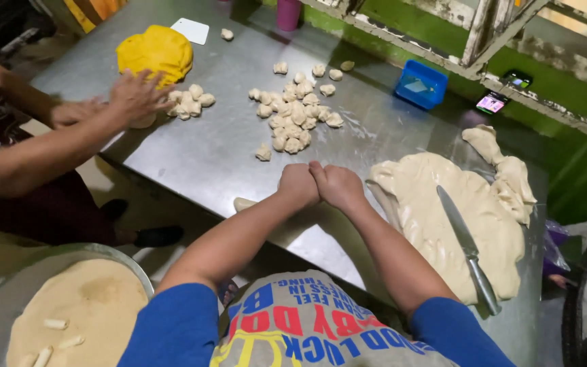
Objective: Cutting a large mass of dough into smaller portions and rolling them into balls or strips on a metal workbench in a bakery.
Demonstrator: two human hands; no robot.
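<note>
My left hand (298,183) and my right hand (338,185) are clenched side by side over the steel table (205,156), fists touching; what they squeeze is hidden, likely dough. A small dough piece (243,203) lies at the table edge left of my left hand. To the right spreads a big flat slab of pale dough (443,211) with a long knife (469,249) resting on it. A heap of several small dough lumps (295,122) lies beyond my hands.
Another person's hands (127,98) work small dough lumps (190,102) beside a yellow cloth-covered mound (155,51) at far left. A blue tub (421,84), a phone (492,102), a white scraper (191,30) and a pink cup (288,13) sit around. A floured metal basin (69,312) stands lower left.
</note>
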